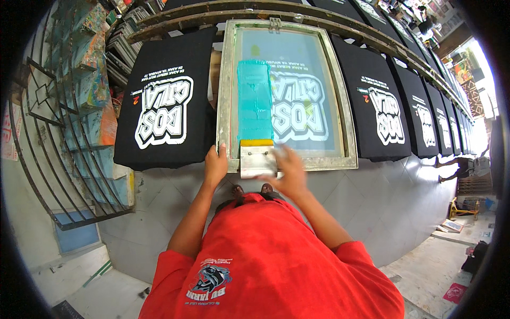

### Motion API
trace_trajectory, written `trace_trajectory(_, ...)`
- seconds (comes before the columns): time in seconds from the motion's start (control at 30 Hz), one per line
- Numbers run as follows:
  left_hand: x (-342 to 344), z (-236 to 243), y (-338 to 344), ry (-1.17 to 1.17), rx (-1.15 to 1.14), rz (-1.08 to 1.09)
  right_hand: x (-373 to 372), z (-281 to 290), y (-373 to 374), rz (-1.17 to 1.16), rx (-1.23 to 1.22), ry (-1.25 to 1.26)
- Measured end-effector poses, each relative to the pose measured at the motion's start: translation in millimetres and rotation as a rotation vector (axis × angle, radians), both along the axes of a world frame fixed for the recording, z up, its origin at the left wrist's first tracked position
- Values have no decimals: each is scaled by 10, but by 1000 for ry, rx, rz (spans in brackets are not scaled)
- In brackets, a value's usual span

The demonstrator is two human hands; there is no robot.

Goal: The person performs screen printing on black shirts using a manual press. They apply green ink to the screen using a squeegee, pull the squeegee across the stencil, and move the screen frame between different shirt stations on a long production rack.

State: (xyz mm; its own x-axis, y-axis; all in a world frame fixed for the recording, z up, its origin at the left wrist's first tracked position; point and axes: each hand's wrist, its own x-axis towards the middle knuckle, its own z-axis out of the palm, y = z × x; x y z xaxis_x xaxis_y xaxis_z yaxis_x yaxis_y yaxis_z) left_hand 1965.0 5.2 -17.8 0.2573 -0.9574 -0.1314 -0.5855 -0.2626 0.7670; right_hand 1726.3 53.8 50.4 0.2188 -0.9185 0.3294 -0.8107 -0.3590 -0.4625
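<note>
A screen printing frame (345, 101) lies in front of me over dark fabric with white lettering showing through the mesh. A thick band of turquoise ink (255, 101) covers the mesh's left part. A silver squeegee with a yellow blade (257, 159) rests at the band's near end, across the frame's lower edge. My left hand (215, 159) is closed on the frame's left side near its lower corner. My right hand (287, 170) is at the squeegee's right end, fingers curved and smeared by motion; whether it grips the squeegee I cannot tell.
Black printed shirts lie on boards to the left (127, 154) and in a row to the right (361, 149), along metal rails (186, 18). A curved metal railing (64, 154) and paint-stained ledges stand at far left. Grey tiled floor (382, 202) shows below.
</note>
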Motion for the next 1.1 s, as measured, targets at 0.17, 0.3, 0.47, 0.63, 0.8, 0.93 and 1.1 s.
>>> trace_trajectory(0.17, 95, -31, 64, 97, -40, 17, -1868, -38, -288, -877, -67, 206)
trace_trajectory(0.3, 39, 6, 21, 128, -94, -2, -2759, -298, -345, -838, 557, -172)
trace_trajectory(0.47, 85, 231, 27, 139, -81, 12, -2494, -438, -574, -846, 372, -63)
trace_trajectory(0.63, 449, 376, 54, 131, -75, 5, -1983, -148, -332, -920, 327, -150)
trace_trajectory(0.8, 1541, 378, 242, 197, -168, -4, -811, 29, -45, -967, 207, -220)
trace_trajectory(0.93, 2862, 552, 335, 157, -152, -26, 494, -71, 24, -921, 258, -322)
trace_trajectory(1.1, 4223, 468, 399, 174, -128, -5, 1882, -183, -68, -899, 315, -297)
